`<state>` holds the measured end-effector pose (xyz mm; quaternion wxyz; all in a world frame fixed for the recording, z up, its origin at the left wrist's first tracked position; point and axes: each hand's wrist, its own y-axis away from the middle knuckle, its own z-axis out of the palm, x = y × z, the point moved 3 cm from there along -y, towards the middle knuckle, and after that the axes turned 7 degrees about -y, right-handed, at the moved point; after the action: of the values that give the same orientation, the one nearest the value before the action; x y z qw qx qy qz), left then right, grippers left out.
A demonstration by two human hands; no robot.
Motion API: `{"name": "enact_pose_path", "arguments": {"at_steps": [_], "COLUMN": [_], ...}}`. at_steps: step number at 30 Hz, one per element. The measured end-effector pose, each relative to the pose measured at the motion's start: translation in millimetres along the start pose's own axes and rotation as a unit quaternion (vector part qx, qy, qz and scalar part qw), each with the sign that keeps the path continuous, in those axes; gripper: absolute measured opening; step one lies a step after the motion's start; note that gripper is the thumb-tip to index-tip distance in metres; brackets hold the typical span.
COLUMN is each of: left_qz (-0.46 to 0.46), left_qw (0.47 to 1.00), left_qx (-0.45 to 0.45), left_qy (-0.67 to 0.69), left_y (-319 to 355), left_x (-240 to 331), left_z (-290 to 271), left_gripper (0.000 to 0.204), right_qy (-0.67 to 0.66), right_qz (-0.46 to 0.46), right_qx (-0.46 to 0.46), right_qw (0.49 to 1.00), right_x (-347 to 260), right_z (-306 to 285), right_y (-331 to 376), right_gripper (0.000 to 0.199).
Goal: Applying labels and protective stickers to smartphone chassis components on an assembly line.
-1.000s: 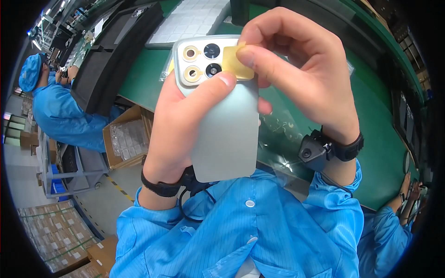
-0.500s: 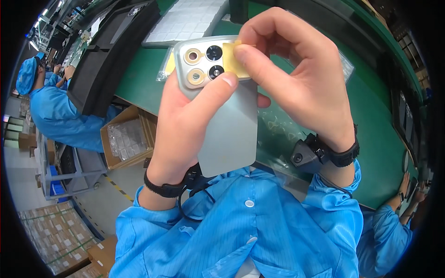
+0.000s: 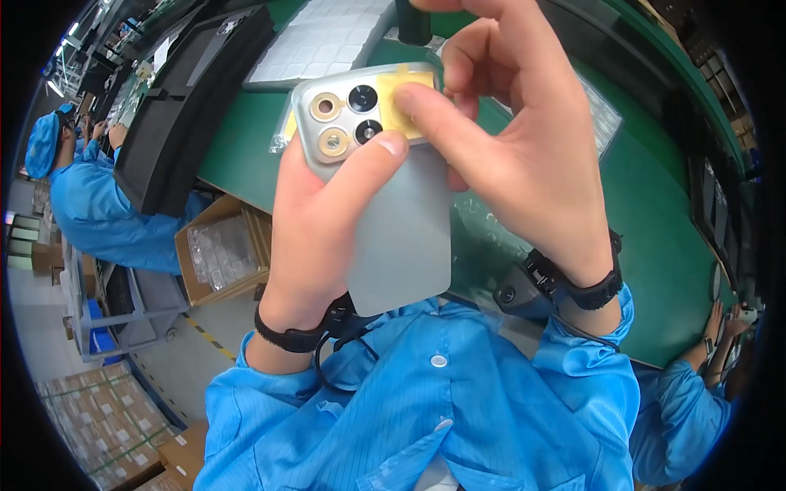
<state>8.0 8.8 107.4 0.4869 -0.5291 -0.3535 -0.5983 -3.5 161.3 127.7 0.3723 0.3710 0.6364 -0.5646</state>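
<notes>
A pale grey-green phone [image 3: 403, 233] is held back side up in front of my chest, its camera block at the far end. My left hand [image 3: 315, 217] grips it from the left, thumb lying just below the lenses. Two lens rings at the left carry tan round pieces; two lenses beside them are black. A yellow film piece [image 3: 395, 88] covers the right part of the camera block. My right hand [image 3: 524, 123] presses its thumb on that film, while its other fingers are spread apart beyond the phone's edge, partly cut off by the frame.
Below lies a green workbench [image 3: 643, 237] with a white compartment tray [image 3: 319, 41] at the back. A black rack [image 3: 184, 106] stands at the left, by an open carton [image 3: 266, 245] of clear plastic trays. People in blue work at the left [image 3: 115, 204] and right [image 3: 684, 409].
My right thumb now lies flat on the yellow film, which sits against the camera block. My right fingers have lifted away and spread. The phone has shifted slightly left.
</notes>
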Motion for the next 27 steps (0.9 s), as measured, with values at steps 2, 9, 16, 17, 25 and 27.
{"name": "enact_pose_path", "arguments": {"at_steps": [2, 9, 16, 17, 25, 27], "left_qz": [-0.029, -0.058, -0.078, -0.083, -0.055, -0.049], "left_qw": [0.998, 0.992, 0.986, 0.984, 0.997, 0.996], "left_qx": [-0.047, -0.096, -0.073, -0.075, -0.014, -0.035], "left_qy": [0.040, 0.056, 0.127, 0.139, 0.052, 0.064], "left_y": [-0.3, -3.5, -4.8, -5.5, -14.3, -19.6], "left_x": [0.1, -2.7, -8.6, -9.7, -14.2, -16.9], "left_z": [0.9, -2.7, -5.7, -9.7, -12.6, -16.1], "left_gripper": [0.034, 0.035, 0.063, 0.065, 0.057, 0.056], "right_qy": [0.017, -0.076, -0.262, -0.226, -0.088, -0.061], "right_qz": [-0.004, 0.105, 0.176, 0.167, 0.021, -0.009], "right_qx": [-0.015, -0.115, -0.131, -0.135, -0.179, -0.170], "right_qw": [1.000, 0.985, 0.940, 0.950, 0.980, 0.984], "right_x": [-2.2, 3.9, 18.4, 18.5, 27.4, 24.8], "right_z": [-1.8, -1.7, 2.0, 3.9, -3.3, -4.2], "right_y": [-5.4, -13.2, -16.6, -13.4, -14.9, -17.7], "right_gripper": [0.017, 0.026, 0.034, 0.033, 0.037, 0.038]}}
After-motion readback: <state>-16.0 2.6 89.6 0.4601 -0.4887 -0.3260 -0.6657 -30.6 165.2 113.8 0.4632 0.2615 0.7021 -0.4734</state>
